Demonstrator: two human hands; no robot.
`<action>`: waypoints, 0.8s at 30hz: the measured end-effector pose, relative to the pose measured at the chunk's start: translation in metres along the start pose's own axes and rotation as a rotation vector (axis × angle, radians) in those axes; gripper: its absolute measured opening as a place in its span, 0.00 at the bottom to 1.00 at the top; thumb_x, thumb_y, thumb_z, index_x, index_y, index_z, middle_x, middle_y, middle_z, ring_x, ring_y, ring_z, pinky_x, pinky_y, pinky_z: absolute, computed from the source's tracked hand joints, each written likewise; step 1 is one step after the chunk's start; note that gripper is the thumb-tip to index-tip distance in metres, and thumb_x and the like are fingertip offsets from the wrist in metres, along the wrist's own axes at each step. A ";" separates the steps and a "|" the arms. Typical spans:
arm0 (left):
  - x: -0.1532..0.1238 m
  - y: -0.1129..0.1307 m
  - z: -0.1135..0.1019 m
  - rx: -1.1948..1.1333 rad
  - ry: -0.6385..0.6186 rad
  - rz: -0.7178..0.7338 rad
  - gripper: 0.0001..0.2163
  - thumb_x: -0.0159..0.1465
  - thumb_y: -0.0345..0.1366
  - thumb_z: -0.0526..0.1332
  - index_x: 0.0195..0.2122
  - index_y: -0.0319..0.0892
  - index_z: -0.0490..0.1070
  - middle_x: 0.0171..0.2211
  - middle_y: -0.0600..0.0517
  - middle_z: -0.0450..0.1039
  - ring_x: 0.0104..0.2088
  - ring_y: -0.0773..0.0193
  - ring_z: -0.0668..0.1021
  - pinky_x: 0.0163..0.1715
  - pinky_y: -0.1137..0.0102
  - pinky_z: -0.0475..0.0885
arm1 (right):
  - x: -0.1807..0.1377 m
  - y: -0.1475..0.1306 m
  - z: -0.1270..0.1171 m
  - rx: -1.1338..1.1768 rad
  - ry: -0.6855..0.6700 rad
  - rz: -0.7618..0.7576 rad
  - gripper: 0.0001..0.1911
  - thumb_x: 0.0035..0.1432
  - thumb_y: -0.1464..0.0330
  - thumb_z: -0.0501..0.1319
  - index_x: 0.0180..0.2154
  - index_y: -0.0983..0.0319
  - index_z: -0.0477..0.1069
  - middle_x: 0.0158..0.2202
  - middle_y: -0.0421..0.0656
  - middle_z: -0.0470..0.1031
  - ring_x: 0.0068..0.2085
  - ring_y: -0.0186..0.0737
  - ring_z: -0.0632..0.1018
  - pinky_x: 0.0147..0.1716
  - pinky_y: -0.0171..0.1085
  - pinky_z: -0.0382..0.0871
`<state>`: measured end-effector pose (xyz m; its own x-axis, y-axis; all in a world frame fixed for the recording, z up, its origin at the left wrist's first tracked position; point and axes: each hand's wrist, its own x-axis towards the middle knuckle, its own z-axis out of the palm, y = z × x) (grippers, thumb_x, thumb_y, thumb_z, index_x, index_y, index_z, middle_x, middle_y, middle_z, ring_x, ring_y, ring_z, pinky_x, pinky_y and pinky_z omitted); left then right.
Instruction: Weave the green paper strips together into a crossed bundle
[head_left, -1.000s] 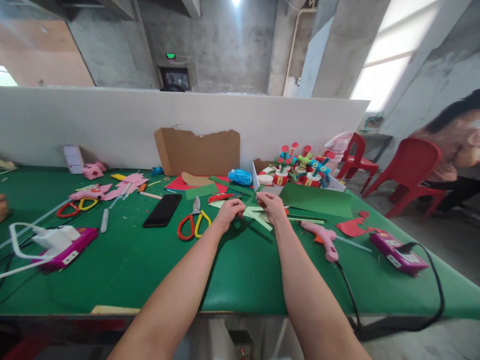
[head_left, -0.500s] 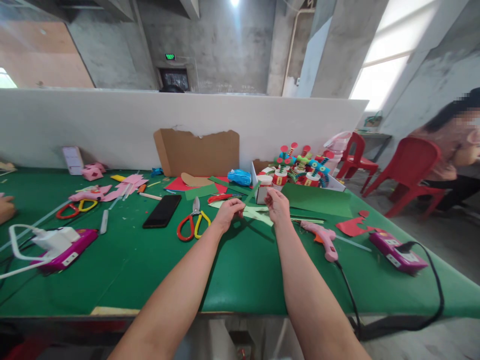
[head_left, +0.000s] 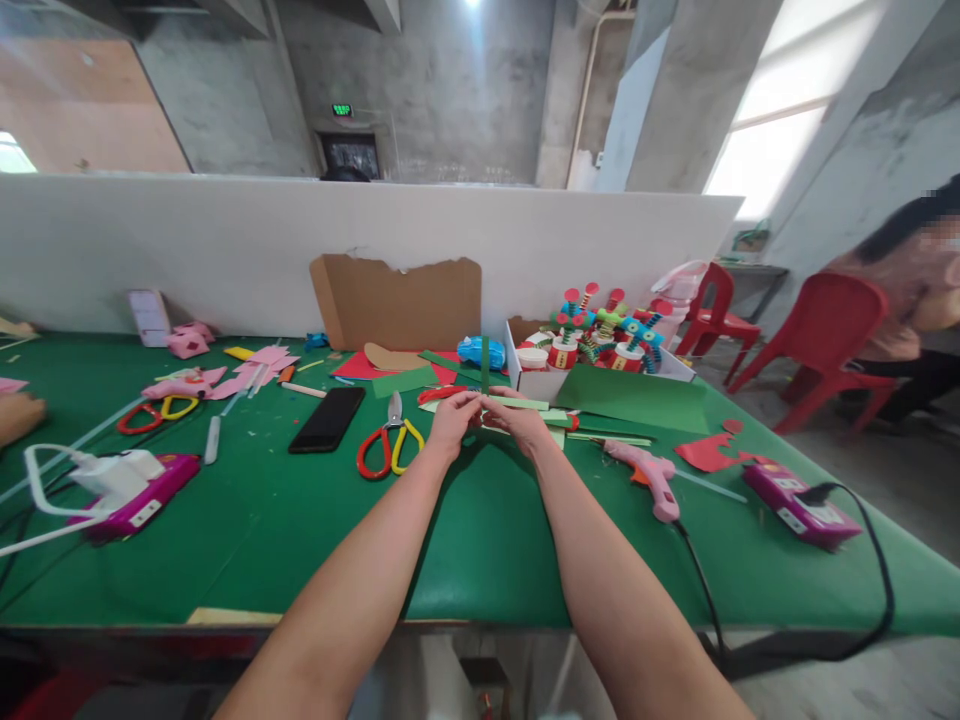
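Observation:
My left hand [head_left: 454, 418] and my right hand [head_left: 516, 422] meet over the green table [head_left: 480, 530], both pinched on crossed green paper strips [head_left: 517, 403]. One dark green strip stands upright between my fingers. A pale green strip runs off to the right from my right hand. More green strips lie under and just right of my hands. Red and yellow scissors [head_left: 388, 442] lie just left of my left hand.
A black phone [head_left: 327, 419], a pink glue gun [head_left: 651, 478] with its black cord, magenta power strips [head_left: 796, 504] [head_left: 133, 498], a box of paper-cup crafts [head_left: 592, 352], green card [head_left: 637, 398], cardboard [head_left: 397, 300] and pink paper scraps. Another person's hand [head_left: 16, 415] at far left. Someone sits at right on red chairs.
My right hand has moved left to meet my left hand. The dark green strip has swung from slanting to upright.

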<state>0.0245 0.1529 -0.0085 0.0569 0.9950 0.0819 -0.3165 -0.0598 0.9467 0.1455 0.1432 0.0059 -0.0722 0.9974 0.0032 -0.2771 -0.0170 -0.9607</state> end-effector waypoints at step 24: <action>0.000 -0.004 0.003 0.118 0.049 0.036 0.14 0.46 0.45 0.69 0.26 0.40 0.72 0.18 0.58 0.66 0.18 0.72 0.65 0.19 0.74 0.59 | 0.010 0.002 -0.008 -0.048 0.098 -0.066 0.12 0.37 0.65 0.73 0.27 0.63 0.77 0.21 0.39 0.75 0.23 0.33 0.74 0.31 0.37 0.74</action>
<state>0.0286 0.1530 -0.0110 0.0001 0.9946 0.1042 -0.2037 -0.1020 0.9737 0.1514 0.1533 0.0014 0.0395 0.9984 0.0414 -0.2314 0.0495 -0.9716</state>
